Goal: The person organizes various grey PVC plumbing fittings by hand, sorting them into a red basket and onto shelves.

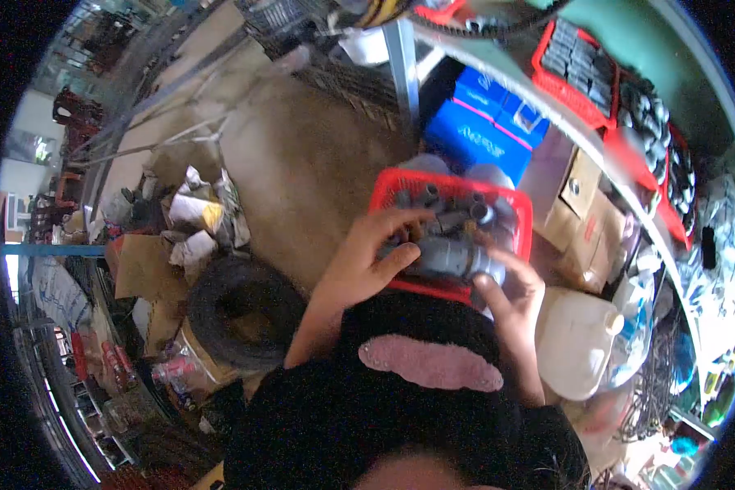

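A red plastic basket (pixel 526 222) sits in front of my body, filled with grey plastic pipe fittings (pixel 477 209). Over its near side lies a larger grey pipe fitting (pixel 445 256), held between both hands. My left hand (pixel 371 255) has its thumb against the left end, with the fingers curled behind it and partly hidden. At the other end, my right hand (pixel 512 292) pinches the fitting between thumb and fingers. Motion blurs the fingertips slightly.
Blue boxes (pixel 483 135) and brown cartons (pixel 592 237) stand beyond the basket. A whitish plastic jug (pixel 576 343) is at the right. To the left lie a black tyre (pixel 208 314) and crumpled paper (pixel 196 214). Red baskets of fittings (pixel 539 69) line a shelf.
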A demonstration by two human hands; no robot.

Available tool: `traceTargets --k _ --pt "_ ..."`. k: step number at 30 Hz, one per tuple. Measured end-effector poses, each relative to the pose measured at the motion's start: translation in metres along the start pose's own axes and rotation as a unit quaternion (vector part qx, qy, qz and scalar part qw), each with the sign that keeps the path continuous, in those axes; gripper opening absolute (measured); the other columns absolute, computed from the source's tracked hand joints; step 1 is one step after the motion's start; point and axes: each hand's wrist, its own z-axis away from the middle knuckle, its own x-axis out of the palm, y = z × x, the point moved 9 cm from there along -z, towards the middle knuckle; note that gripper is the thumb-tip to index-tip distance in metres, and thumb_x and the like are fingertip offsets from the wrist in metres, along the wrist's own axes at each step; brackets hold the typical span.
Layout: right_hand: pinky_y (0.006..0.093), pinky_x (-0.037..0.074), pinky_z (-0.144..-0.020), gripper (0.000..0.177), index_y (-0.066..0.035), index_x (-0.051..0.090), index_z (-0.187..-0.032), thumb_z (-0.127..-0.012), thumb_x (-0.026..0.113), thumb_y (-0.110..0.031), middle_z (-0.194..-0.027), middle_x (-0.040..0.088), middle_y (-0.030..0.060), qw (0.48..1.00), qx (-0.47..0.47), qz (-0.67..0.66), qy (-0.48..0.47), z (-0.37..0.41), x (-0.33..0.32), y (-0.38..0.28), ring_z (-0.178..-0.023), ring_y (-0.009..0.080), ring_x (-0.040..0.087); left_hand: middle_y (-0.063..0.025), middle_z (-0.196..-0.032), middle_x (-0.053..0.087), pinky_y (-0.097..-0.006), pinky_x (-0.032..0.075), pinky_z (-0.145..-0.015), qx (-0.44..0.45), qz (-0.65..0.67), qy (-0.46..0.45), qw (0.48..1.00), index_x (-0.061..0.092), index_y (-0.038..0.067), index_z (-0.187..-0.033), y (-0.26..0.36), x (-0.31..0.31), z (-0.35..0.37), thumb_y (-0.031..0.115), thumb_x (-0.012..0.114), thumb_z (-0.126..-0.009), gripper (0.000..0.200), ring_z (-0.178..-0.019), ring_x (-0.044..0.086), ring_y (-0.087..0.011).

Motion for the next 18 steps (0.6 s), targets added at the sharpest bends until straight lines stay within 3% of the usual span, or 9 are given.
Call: traceTargets --k 2,5,8,10,14,18 --pt "0.0386 0.040 -0.104 0.035 -0.001 0.063 -0.114 -0.081 0.069 0.007 -0.128 0.058 0.0191 0.996 -0.017 -0.089 -0.016 -0.004 0.006 -0.002 -0.122 0.0262 0.054 -0.0131 -0.101 0.066 -0.0358 0.047 -0.083 -0.069 0.073 -0.046 0.994 0.066 0.006 -0.112 -0.021 0.008 0.005 0.026 0.060 -0.091 0.030 -0.094 0.063 -0.0264" --pt "0.0379 0.040 -0.104 0.035 -0.002 0.063 -0.113 -0.080 0.070 0.006 -0.127 0.060 0.0181 0.998 -0.059 -0.025 -0.025 -0.005 0.008 -0.012 -0.122 0.0247 0.054 -0.0085 -0.081 0.066 -0.0323 0.049 -0.072 -0.116 0.024 -0.019 0.993 0.066 0.002 -0.108 -0.025 0.008 0.005 0.030 0.050 -0.098 0.034 -0.074 0.063 -0.0195" --pt "0.0364 0.041 -0.104 0.034 -0.002 0.064 -0.112 -0.079 0.073 0.003 -0.123 0.062 0.0167 0.997 -0.073 0.001 -0.019 -0.007 0.007 -0.012 -0.120 0.0225 0.055 -0.0035 -0.073 0.062 -0.0286 0.047 -0.065 -0.305 0.124 -0.092 0.940 0.065 0.001 -0.109 -0.044 0.022 0.020 0.033 0.042 -0.102 0.040 -0.065 0.058 -0.0136" --pt "0.0362 0.043 -0.102 0.032 -0.002 0.066 -0.109 -0.079 0.075 -0.001 -0.121 0.063 0.0165 0.997 -0.058 -0.045 -0.009 -0.007 0.009 -0.012 -0.117 0.0216 0.057 -0.0025 -0.076 0.061 -0.0263 0.046 -0.065 -0.300 0.172 -0.089 0.934 0.063 0.001 -0.114 -0.048 0.026 0.023 0.033 0.039 -0.103 0.041 -0.068 0.057 -0.0100" --pt "0.0343 0.043 -0.100 0.035 -0.002 0.066 -0.115 -0.082 0.073 -0.003 -0.120 0.064 0.0153 0.996 -0.062 0.056 0.009 -0.011 -0.006 0.000 -0.113 0.0207 0.059 -0.0018 -0.085 0.060 -0.0243 0.045 -0.068 -0.225 0.183 -0.075 0.954 0.057 0.002 -0.124 -0.047 0.032 0.017 0.031 0.039 -0.104 0.040 -0.077 0.055 -0.0069" --pt "0.0345 0.046 -0.096 0.040 -0.010 0.068 -0.117 -0.079 0.077 -0.010 -0.119 0.065 0.0124 0.999 0.016 -0.034 0.027 -0.012 -0.012 0.008 -0.108 0.0193 0.062 -0.0025 -0.093 0.060 -0.0239 0.045 -0.074 -0.192 0.201 -0.051 0.959 0.055 0.002 -0.126 -0.035 0.033 0.012 0.026 0.043 -0.103 0.036 -0.082 0.055 -0.0084"
